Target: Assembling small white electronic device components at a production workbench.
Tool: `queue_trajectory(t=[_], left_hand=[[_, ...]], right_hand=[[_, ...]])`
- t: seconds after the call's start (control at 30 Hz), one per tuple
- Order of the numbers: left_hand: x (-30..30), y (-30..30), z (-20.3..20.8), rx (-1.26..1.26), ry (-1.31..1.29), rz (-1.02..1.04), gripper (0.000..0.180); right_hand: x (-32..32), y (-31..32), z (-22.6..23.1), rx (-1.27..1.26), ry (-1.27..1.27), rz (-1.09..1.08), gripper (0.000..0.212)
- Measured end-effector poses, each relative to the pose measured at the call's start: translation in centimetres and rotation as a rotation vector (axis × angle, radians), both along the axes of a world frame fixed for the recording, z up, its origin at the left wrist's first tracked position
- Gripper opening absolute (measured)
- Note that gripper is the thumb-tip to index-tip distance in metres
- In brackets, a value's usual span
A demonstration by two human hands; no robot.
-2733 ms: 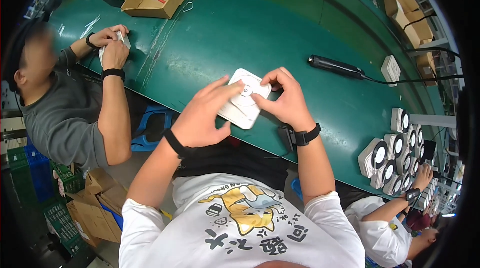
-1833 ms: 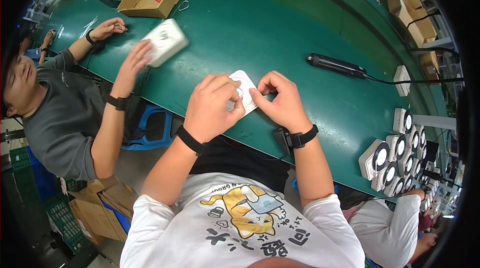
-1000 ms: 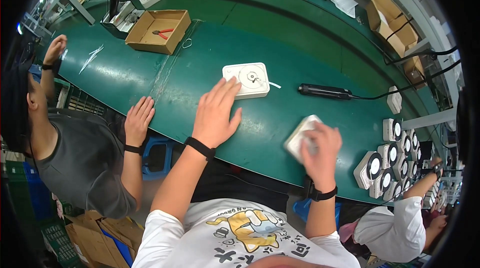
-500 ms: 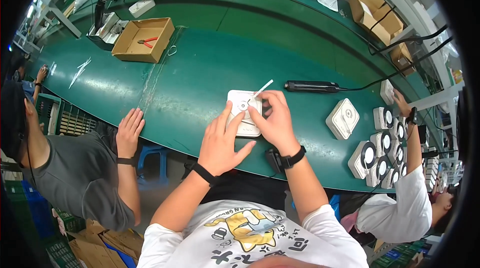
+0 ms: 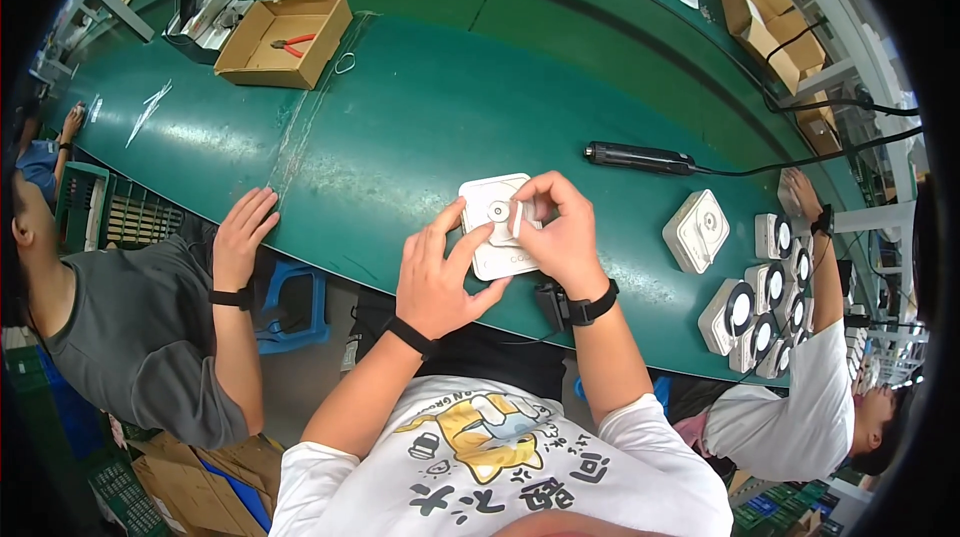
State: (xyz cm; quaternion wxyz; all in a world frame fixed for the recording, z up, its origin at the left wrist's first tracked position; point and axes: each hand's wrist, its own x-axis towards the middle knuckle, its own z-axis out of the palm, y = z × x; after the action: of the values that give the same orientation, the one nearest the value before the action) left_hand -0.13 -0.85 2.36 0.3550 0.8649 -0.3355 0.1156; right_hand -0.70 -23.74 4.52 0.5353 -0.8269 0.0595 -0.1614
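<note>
A white square casing [image 5: 490,264] with rounded corners and a round hub lies on the green table in front of me. My left hand [image 5: 436,277] rests against its left side with fingers spread, one fingertip beside the hub and the thumb at the near edge. Over the casing's right half, my right hand [image 5: 560,234] is closed in a pinch on a thin white strip [image 5: 516,219], just right of the hub. The fingers partly cover the strip and the casing's right side.
A black cylindrical tool [image 5: 640,157] with a cord lies beyond my right hand. Another white casing [image 5: 697,232] and several units with black-and-white discs [image 5: 728,315] stand at right. Far left, a cardboard box [image 5: 330,47] holds red-handled pliers [image 5: 292,44]. People sit on both sides.
The strip, earlier sticking out to the far right, now stands close by the hub in my right fingers. The casing has turned slightly. At left, the co-worker's hand sits slightly further left in view.
</note>
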Motion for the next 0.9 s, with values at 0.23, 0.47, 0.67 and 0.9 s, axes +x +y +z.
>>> queue_trajectory(t=[0.23, 0.47, 0.67, 0.9], left_hand=[[0.0, -0.1, -0.2, 0.007, -0.016, 0.006, 0.076], [0.0, 0.0, -0.3, 0.014, -0.018, 0.009, 0.076], [0.0, -0.1, -0.4, 0.005, -0.023, 0.010, 0.076], [0.0, 0.0, 0.0, -0.004, 0.031, 0.006, 0.077]], right_hand=[[-0.3, -0.6, 1.1, -0.011, 0.093, 0.031, 0.022], [-0.6, -0.3, 1.4, -0.099, 0.005, 0.049, 0.020], [-0.5, 0.0, 1.7, -0.013, -0.021, -0.016, 0.024], [-0.6, -0.6, 1.7, -0.073, -0.008, 0.038, 0.027]])
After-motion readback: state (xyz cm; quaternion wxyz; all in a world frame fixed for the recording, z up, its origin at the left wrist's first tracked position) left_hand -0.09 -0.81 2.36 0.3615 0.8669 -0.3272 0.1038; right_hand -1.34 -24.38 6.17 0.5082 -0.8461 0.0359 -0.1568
